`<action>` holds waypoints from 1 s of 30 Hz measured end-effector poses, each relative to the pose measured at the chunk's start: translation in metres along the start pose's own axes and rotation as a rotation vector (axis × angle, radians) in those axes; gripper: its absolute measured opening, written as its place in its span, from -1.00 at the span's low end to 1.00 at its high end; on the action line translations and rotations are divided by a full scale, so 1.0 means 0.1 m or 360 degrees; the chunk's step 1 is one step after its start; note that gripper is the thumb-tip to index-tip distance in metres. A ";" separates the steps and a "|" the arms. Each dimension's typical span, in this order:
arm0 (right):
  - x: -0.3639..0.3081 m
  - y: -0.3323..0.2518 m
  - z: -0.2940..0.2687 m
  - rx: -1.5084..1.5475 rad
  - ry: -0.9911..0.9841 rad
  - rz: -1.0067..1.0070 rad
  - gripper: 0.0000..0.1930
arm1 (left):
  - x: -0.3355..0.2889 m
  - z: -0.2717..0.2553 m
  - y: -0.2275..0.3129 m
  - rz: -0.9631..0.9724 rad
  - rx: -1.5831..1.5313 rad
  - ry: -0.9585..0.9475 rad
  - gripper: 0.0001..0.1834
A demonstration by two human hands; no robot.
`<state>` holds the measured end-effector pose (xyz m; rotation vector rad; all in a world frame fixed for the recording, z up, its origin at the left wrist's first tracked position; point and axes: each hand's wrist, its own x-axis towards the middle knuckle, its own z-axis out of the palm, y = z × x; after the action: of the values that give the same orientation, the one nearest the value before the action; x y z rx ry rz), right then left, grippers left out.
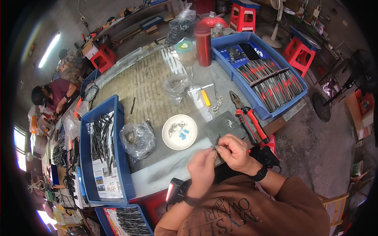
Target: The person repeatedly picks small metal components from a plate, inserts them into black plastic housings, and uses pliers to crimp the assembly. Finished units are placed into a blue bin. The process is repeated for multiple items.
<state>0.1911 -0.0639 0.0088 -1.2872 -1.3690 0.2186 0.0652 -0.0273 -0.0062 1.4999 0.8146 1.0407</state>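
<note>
On the grey workbench (pixel 165 165), left hand (pixel 201 170) and right hand (pixel 233 151) pinch a small metal piece (pixel 217 142) (blue tray (pixel 122 157) leftward).

I see round white plate (pixel 180 132) with small bits mid-bench, red-handled pliers (pixel 247 117) right of it. Tall red metal flask (pixel 203 45) beside lidded clear plastic tub (pixel 185 52). Blue plastic tray (pixel 121 157) of dark tools at left, crumpled clear bag (pixel 137 139) beside it.

Three blue trays (pixel 122 129), three red stools (pixel 243 15), one white plate (pixel 180 132), one red flask (pixel 203 45), one pliers (pixel 248 116).
</note>
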 end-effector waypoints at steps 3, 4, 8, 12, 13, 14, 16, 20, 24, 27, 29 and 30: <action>0.01 0.02 0.03 -0.0002 0.0029 -0.0037 -0.94 | -0.04 0.04 0.02 -0.0374 -0.0713 -0.0013 -0.91; 0.00 0.02 0.04 -0.0018 0.0026 -0.0030 -0.93 | -0.04 0.04 0.02 -0.0303 -0.0538 -0.0021 -0.92; -0.04 -0.02 0.03 0.0002 0.0032 0.0076 -0.94 | 0.03 0.03 -0.04 0.0372 0.0173 0.0023 -0.93; -0.05 -0.04 0.01 0.0025 0.0115 0.0177 -0.94 | 0.03 0.10 -0.07 0.0293 0.0045 -0.0005 -0.93; -0.05 -0.04 -0.01 -0.0026 0.0117 0.0150 -0.94 | 0.02 0.13 -0.07 0.0123 -0.0046 -0.0008 -0.93; -0.05 -0.03 -0.02 -0.0072 0.0114 0.0132 -0.94 | -0.01 0.16 -0.05 0.0006 -0.0162 -0.0017 -0.93; -0.06 -0.02 -0.03 -0.0108 0.0120 0.0132 -0.94 | 0.00 0.18 -0.03 0.0083 -0.0091 -0.0023 -0.93; -0.09 -0.02 -0.06 0.0088 0.0132 0.0439 -0.92 | 0.08 0.19 -0.07 0.0401 0.0250 -0.0065 -0.92; 0.02 0.12 -0.30 -0.0182 -0.0007 0.0290 -0.83 | 0.13 0.20 -0.13 -0.0360 -0.0192 -0.0159 -0.88; 0.08 0.30 -0.72 -0.0944 -0.0135 0.0232 -0.70 | 0.20 0.15 -0.17 -0.0341 -0.0566 -0.0137 -0.86; 0.01 0.36 -0.91 -0.1208 -0.0280 0.0313 -0.63 | 0.30 0.12 -0.21 -0.0278 -0.0448 -0.0139 -0.85; -0.03 0.37 -0.98 -0.1297 -0.0443 0.0476 -0.57 | 0.34 0.11 -0.24 -0.0239 -0.0375 -0.0158 -0.85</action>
<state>0.2870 -0.1050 0.0083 -2.2119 -1.5602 0.0331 0.0889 0.0036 -0.0237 1.2605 0.6974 0.9091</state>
